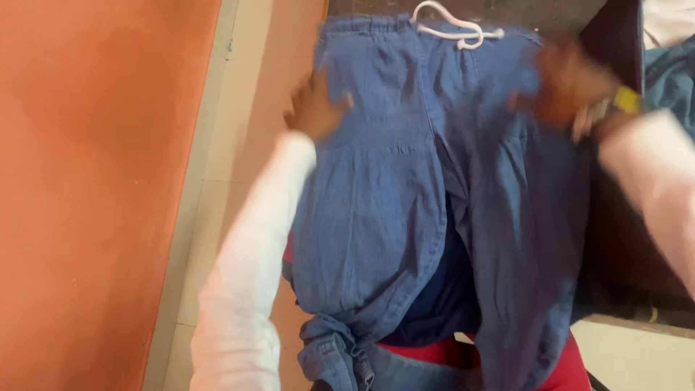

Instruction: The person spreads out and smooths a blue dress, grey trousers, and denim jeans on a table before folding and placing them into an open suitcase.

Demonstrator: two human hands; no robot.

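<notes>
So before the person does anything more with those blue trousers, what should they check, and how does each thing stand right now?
1. Left hand on the blue trousers, at the left edge near the waist: ok.
2. Right hand on the cloth at the right side: ok, though blurred.
3. Grip of the fingers: cannot tell, both hands are smeared by motion.
4. Waistband spread flat at the top, white drawstring in view: ok.
5. Legs flat: not ok, the cloth bunches at the lower left.
6. Surface beneath: cannot tell, the trousers cover it.
</notes>
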